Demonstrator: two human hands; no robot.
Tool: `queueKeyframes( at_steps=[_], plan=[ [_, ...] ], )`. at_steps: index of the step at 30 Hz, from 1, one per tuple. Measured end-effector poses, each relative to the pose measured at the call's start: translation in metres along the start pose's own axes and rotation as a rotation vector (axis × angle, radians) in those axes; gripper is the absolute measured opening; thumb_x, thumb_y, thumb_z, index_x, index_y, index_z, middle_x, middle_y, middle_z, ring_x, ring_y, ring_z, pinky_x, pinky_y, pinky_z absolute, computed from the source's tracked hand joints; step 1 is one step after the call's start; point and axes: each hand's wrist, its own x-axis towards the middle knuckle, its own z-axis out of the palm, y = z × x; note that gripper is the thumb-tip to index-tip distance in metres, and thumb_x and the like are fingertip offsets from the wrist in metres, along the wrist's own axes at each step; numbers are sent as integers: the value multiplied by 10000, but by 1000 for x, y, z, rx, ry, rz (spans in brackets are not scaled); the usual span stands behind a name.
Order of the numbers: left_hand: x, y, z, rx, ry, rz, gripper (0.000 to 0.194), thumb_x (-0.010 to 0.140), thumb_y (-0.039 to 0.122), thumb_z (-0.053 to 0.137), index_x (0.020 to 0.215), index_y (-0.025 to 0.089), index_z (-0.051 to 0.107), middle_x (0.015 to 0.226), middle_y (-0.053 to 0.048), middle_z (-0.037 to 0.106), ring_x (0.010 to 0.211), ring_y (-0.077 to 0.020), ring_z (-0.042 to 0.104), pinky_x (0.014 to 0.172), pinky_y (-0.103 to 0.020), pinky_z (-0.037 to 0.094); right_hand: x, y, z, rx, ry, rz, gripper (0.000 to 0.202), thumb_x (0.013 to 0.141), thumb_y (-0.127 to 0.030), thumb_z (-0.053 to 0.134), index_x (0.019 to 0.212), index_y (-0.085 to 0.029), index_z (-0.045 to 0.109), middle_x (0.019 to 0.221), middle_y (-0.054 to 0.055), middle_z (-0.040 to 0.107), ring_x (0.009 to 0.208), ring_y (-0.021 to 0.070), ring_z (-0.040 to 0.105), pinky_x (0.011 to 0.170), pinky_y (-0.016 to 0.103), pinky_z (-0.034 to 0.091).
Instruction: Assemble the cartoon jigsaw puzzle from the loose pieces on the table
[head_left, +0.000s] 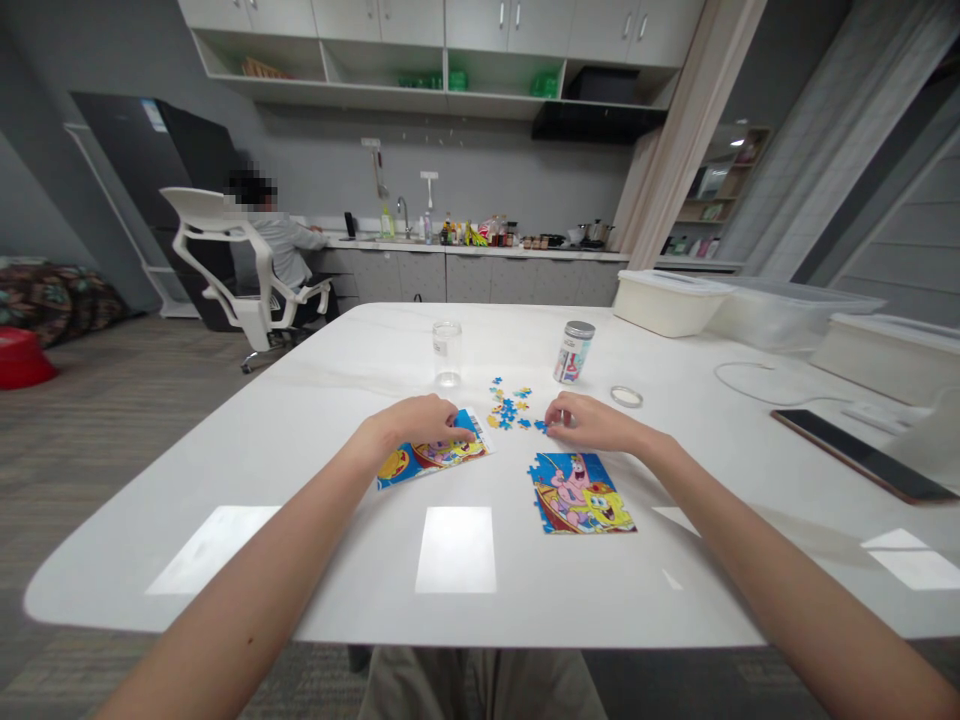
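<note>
- Our right hand (pixel 592 422) seems to be picking a puzzle piece (pixel 540 427).
- Our left hand (pixel 421 418) overlaps the card (pixel 439 456).
- We can't tell whether either's fingers clamp.
- Lifting likely needs a light pinch.

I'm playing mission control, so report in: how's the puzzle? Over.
Left hand on picture card. Right hand at a blue piece. Puzzle partly joined. Loose pieces beyond it; can and jar farther back.

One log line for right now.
left hand: on picture card | right hand: at blue puzzle piece | partial puzzle: flat on table | clear jar: upright
</note>
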Motion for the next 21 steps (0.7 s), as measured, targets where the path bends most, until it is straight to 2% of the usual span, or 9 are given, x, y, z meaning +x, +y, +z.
queueKeyframes(
  at_steps=[5,9,14,17,19,21],
  plan=[
    [1,0,0,6,1,-1,592,804,696,382,751,185,675,741,-103,696,604,-205,581,550,-302,374,3,1,5,-9,21,-1,116,829,-224,556,837,-167,657,842,70,641,730,175,595,691,285,465],
    [0,2,0,-4,-5,-8,568,803,678,399,740,184,672,725,-98,692,596,-206,577,555,-307,375,3,2,7,-29,39,-6,120,848,-196,534,875,-166,647,862,74,638,770,185,603,721,298,472],
    [2,0,1,-2,-4,0,573,799,685,398,758,185,675,728,-101,689,608,-211,577,582,-311,381,4,5,12,-45,150,40,196,869,-191,510,1008,-153,642,1068,131,635,980,235,620,902,375,473],
    [2,-1,1,4,1,3,577,805,688,391,750,184,667,729,-101,688,606,-201,573,574,-302,371,6,9,15,-49,146,99,250,871,-139,464,1048,-136,641,1137,153,647,1069,264,608,973,416,447],
    [2,-1,1,7,3,6,576,810,688,387,739,185,657,725,-98,687,595,-192,566,555,-296,357,7,11,17,-16,104,44,266,851,-105,467,1042,-145,648,1131,141,660,1069,254,614,975,407,456],
    [1,0,1,12,4,11,576,812,688,385,733,183,652,723,-97,685,587,-187,560,540,-293,346,7,13,17,56,99,-70,288,837,-98,481,1068,-164,640,1141,122,655,1070,230,617,967,384,473]
  ],
)
